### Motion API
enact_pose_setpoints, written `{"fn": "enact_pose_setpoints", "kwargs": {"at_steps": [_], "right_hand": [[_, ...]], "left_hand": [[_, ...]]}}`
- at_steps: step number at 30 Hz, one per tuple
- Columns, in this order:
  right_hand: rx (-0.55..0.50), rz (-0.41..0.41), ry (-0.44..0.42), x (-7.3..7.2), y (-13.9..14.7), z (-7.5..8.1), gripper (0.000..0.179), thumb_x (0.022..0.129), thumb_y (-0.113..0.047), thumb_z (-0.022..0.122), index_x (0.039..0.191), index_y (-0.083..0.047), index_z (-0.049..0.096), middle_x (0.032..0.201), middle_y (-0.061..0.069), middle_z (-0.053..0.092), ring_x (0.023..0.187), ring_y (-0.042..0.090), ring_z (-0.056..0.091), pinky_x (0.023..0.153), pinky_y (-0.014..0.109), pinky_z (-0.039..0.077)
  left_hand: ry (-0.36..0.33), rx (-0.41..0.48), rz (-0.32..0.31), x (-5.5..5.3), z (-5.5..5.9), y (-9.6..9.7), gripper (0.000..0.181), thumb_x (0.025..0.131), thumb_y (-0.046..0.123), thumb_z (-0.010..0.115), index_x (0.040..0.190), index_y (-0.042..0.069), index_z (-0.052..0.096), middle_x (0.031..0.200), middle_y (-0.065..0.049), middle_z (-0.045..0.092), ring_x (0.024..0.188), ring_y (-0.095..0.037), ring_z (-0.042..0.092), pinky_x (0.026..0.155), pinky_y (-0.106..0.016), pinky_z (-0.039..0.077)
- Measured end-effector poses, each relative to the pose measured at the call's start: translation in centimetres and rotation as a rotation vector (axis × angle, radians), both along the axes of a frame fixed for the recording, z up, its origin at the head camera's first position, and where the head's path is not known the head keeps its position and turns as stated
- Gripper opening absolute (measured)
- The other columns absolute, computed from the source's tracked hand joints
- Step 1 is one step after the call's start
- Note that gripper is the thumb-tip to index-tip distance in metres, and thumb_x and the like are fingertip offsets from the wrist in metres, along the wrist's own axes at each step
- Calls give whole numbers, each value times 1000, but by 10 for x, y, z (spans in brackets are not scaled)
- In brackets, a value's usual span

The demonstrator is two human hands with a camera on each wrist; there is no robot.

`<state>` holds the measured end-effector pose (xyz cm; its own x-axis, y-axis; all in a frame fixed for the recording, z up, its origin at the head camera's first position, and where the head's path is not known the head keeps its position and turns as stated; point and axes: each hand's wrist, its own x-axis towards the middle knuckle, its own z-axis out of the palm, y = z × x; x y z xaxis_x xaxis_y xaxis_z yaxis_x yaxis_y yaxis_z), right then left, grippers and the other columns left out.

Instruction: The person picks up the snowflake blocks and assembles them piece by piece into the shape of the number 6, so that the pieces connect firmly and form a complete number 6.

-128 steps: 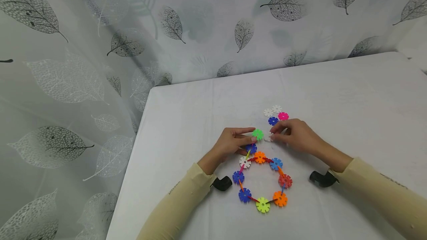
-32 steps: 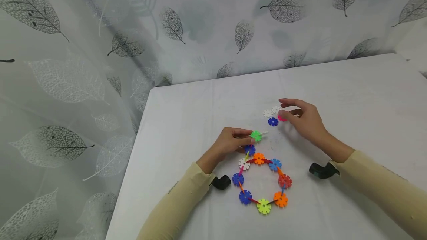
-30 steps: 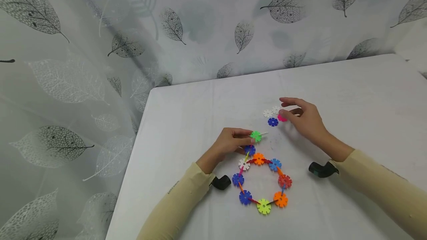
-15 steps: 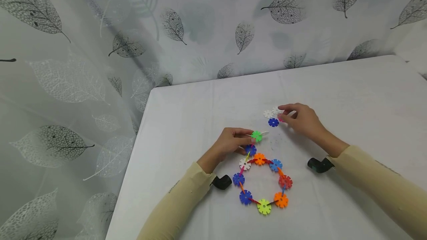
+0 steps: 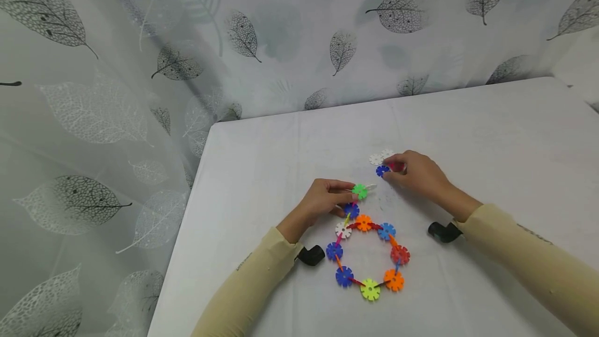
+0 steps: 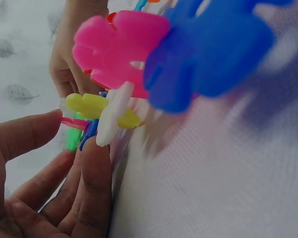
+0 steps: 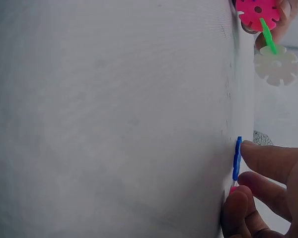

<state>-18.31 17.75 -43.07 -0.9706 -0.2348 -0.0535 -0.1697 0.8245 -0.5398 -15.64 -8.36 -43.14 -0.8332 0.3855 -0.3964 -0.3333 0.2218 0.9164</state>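
Observation:
In the head view, my left hand [image 5: 322,201] grips the upper end of a joined chain of notched plastic discs, at the green disc [image 5: 360,191]. An edge-on white disc [image 5: 371,187] sticks out from it. Below, the chain runs through a blue disc [image 5: 351,210] into a closed ring with a yellow-green disc [image 5: 370,290] at its near side. My right hand [image 5: 418,171] pinches a loose blue disc [image 5: 381,170] by its edges; in the right wrist view, thumb and index finger meet this blue disc [image 7: 237,158]. A pink disc [image 7: 233,189] lies partly hidden under the right fingers.
Two loose white discs [image 5: 376,159] lie just beyond the right fingertips. A white cloth covers the table [image 5: 262,160], and a leaf-printed curtain [image 5: 290,40] hangs behind and to the left. Black curved pieces, such as one [image 5: 312,256], stick out at both sleeve cuffs.
Earlier, my right hand held a white disc by the green one; that white disc now sits joined there. The right hand moved to the loose discs, then down onto the blue one. The left stayed.

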Motion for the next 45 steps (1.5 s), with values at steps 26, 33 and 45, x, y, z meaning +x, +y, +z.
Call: {"fn": "enact_pose_setpoints", "kwargs": {"at_steps": [26,33,45], "right_hand": [[-199,29,-98,16,3,4,22,94,-13,72,113,-5,67,91,7,66,70,19,60,62,30,52],[-225,28,-143,23,3,5,26,95,-16,71,118,-4,68,89,6,70,64,17,63,64,33,52],[-346,-17,-226,26,3,6,30,98,-18,69,123,-3,67,94,10,72,64,21,69,67,32,54]], "left_hand": [[158,-222,-68,-1,5,1,36,91,24,78,123,7,74,95,2,71,63,-15,63,59,-28,57],[230,-247,-122,-4,3,-3,38,95,30,74,129,15,71,101,3,69,59,-18,61,60,-27,55],[308,-248,-258,-6,1,-7,36,101,27,65,136,18,67,98,-1,67,60,-18,57,59,-26,50]]}}
